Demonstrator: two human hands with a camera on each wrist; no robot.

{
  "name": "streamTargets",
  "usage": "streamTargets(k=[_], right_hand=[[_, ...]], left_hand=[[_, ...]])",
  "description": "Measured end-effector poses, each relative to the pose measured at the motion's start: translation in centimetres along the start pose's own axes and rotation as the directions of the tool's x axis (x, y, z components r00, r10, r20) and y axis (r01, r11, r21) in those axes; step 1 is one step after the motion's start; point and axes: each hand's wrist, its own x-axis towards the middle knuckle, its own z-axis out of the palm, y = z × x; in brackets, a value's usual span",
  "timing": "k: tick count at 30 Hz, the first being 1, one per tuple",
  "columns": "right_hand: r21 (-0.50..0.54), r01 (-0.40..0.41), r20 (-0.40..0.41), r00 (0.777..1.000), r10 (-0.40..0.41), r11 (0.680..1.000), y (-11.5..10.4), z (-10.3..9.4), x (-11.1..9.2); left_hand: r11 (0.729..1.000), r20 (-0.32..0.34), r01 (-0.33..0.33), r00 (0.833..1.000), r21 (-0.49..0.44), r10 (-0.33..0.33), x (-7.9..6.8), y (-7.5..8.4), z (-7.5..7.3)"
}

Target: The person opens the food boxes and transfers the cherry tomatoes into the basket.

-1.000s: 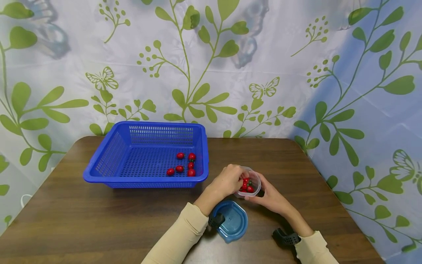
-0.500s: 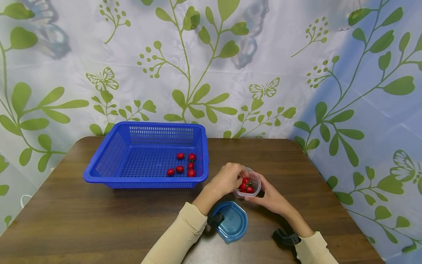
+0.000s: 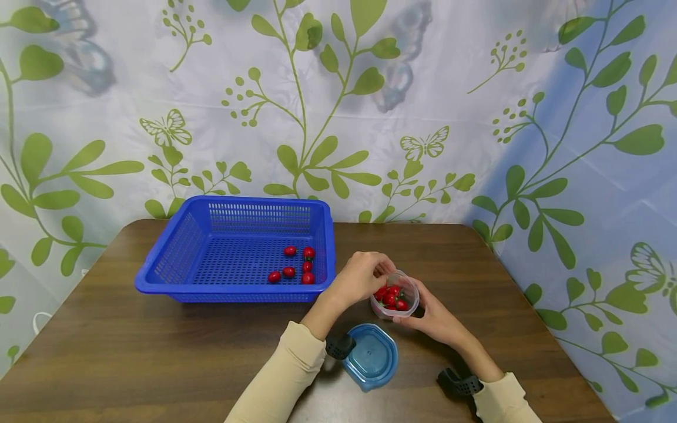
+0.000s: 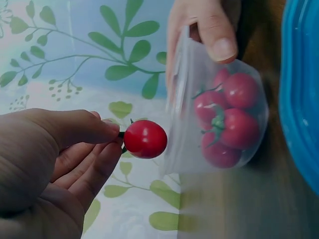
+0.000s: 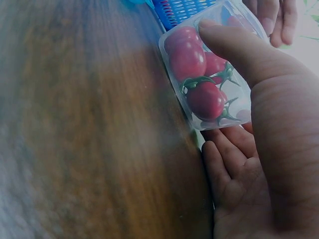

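Observation:
My left hand (image 3: 364,277) pinches a cherry tomato (image 4: 145,139) by its green stem between thumb and fingers. The red fruit hangs just beside the mouth of a small clear plastic container (image 4: 187,154). Inside that container are several more cherry tomatoes (image 5: 205,101) with green stems, seen through its wall. My right hand (image 3: 435,316) grips the container from its right side, thumb on the near side and fingers round the far side. In front of the container lies a blue lid (image 3: 372,355) on the table, partly behind the left wrist's black strap.
A blue plastic basket (image 3: 233,288) stands at the back left of the wooden table (image 3: 158,358). Several cherry tomatoes (image 3: 288,272) lie on its floor near the right end. A patterned curtain (image 3: 449,88) hangs behind the table and along its right side.
My left hand has risen out of the container and moved slightly left with the cherry tomato, so more of the tomatoes inside show. The right hand and container have stayed in place.

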Motion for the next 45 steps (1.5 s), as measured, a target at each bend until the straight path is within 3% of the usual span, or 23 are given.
streamTargets(k=[6,24,38,45], right_hand=[[0.016,0.03,-0.001,1.0,-0.03,0.999,-0.2,0.0,0.0],[0.014,0.05,-0.002,0.999,-0.05,0.999,-0.4,0.0,0.0],[-0.007,0.07,-0.009,0.998,-0.07,0.998,-0.1,0.1,0.0],[-0.009,0.053,-0.013,0.998,-0.053,0.999,0.0,0.0,0.0]], left_hand=[[0.998,-0.037,-0.032,0.999,-0.062,0.029,-0.1,0.1,-1.1],[0.996,-0.16,-0.028,0.987,-0.087,0.014,-0.9,0.1,-4.8],[0.993,-0.283,0.006,0.958,-0.118,-0.04,-2.4,-1.4,-8.1],[0.991,-0.357,0.03,0.931,-0.127,-0.074,-3.2,-2.3,-9.8]])
